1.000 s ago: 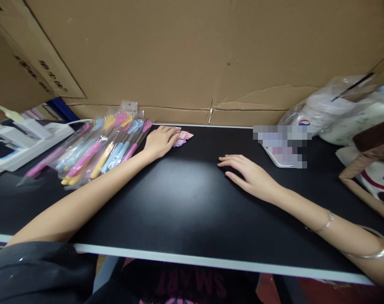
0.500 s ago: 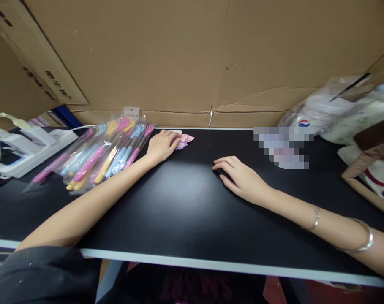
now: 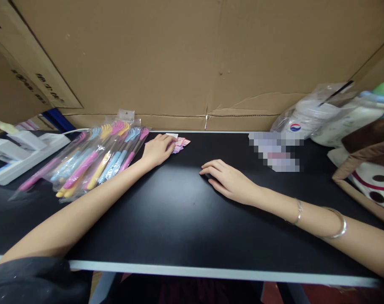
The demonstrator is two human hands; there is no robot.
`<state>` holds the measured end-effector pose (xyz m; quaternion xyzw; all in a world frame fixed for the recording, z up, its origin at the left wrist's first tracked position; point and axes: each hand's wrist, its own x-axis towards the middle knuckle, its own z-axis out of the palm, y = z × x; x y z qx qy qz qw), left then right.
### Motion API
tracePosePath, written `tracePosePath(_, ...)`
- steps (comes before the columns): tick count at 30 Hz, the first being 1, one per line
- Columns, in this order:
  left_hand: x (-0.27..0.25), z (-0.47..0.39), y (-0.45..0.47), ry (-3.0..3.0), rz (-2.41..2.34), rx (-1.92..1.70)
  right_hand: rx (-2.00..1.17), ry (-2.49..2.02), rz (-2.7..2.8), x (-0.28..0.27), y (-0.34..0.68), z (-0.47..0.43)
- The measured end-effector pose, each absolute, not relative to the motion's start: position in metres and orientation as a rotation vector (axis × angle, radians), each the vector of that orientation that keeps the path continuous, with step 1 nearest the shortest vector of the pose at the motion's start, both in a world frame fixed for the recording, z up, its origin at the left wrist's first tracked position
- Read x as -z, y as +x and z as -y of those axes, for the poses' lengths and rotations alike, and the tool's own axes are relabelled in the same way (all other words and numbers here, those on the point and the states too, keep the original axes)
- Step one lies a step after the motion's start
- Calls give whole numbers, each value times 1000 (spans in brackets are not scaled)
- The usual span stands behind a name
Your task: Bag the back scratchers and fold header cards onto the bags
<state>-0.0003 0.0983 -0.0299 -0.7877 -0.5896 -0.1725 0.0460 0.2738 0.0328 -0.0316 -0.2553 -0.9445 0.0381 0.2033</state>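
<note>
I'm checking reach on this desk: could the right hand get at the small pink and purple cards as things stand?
Probably yes: only black tabletop shows between the right hand and the cards, though the left hand seems to cover part of them.

Head cam, worn by person; looks fwd & down across bench (image 3: 179, 236), facing cardboard wall (image 3: 147, 55) behind. Fairly close: L hand (image 3: 158, 150) & R hand (image 3: 230, 182) mid-frame, near bench edge (image 3: 185, 271) toward btm. Ht squeezed.

Overlapping pink and purple cards (image 3: 181, 142)
</note>
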Motion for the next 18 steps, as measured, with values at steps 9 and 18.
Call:
tracePosePath(9,28,-99,2,-2375,1680,356,-102,-719,2627,32,276,-33)
tracePosePath(18,-8,-93,-1,-2348,1516,36,7,-671,2688,29,276,-34)
